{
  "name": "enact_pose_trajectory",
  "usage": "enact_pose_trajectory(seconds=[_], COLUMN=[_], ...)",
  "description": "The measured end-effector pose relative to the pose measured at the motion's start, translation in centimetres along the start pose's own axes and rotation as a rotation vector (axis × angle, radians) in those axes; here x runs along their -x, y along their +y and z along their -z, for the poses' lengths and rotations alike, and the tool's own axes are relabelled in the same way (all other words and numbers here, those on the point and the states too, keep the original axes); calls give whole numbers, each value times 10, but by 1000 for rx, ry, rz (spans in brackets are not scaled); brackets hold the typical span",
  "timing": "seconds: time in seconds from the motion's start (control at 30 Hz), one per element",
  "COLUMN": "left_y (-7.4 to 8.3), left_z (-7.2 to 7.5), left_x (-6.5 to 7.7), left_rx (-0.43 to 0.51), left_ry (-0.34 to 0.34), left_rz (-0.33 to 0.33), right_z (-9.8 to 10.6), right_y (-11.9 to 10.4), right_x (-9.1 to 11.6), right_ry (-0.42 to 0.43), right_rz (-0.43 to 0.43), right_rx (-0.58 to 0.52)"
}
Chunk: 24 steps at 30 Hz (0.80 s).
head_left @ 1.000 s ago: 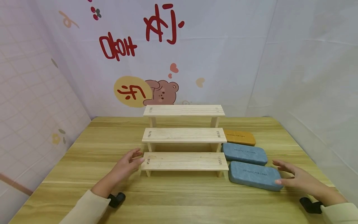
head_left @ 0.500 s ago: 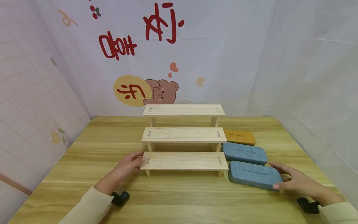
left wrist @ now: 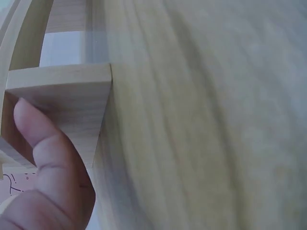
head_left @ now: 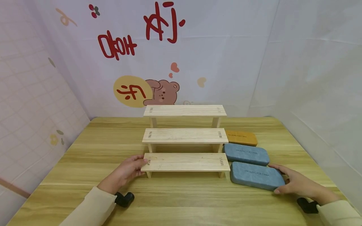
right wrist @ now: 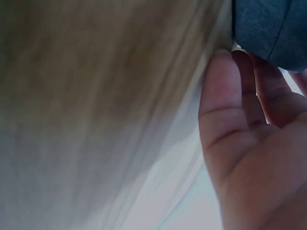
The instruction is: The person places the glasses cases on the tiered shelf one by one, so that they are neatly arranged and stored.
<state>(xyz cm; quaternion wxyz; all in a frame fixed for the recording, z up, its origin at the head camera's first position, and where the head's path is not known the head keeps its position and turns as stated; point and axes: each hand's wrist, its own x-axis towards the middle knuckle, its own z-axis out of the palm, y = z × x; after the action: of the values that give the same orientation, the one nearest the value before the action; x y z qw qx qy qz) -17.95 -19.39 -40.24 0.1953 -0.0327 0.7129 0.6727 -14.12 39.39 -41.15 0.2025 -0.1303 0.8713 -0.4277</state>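
Note:
A pale wooden three-step display stand [head_left: 185, 135] stands mid-table. My left hand [head_left: 125, 171] grips the left end of its lowest step, thumb at the board's edge. In the left wrist view the thumb [left wrist: 50, 143] lies beside the stand's leg [left wrist: 72, 103]. To the stand's right, the nearest blue glasses case [head_left: 255, 175] lies flat with small dark lettering on top. My right hand [head_left: 299, 183] holds that case's right end, thumb at the near corner and fingers around the far side. The right wrist view shows fingers curled against the case [right wrist: 268, 28].
Behind the nearest case lie a second blue glasses case [head_left: 246, 153] and a mustard-yellow one [head_left: 241, 138], both close to the stand. White printed cloth [head_left: 226, 56] hangs behind the wood-grain table [head_left: 183, 201] and along both sides.
My left hand has moved right onto the end of the lowest step. My right hand has moved left and closed around the end of the nearest blue glasses case.

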Motion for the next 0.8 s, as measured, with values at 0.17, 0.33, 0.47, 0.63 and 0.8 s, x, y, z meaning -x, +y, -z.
enact_pose_trajectory(seconds=[0.17,0.33,0.47,0.63,0.8], left_y=[2,2,1,1,0], left_z=[-1,-1,-1,-2,-3], left_x=[-1,-2,-4,-5,-5], left_rx=[63,98,119,116,102], left_ry=[-33,-44,-53,-37,-24], left_rz=[-4,-6,-9,-1,1], right_z=[-1,-2,-2,-2,0], right_y=[2,2,0,-1,-2], right_x=[0,-2,-3,-3,-1], right_ry=[3,24,36,56,68], right_rz=[17,31,37,56,59], right_rx=[0,7,-13,-23,-21])
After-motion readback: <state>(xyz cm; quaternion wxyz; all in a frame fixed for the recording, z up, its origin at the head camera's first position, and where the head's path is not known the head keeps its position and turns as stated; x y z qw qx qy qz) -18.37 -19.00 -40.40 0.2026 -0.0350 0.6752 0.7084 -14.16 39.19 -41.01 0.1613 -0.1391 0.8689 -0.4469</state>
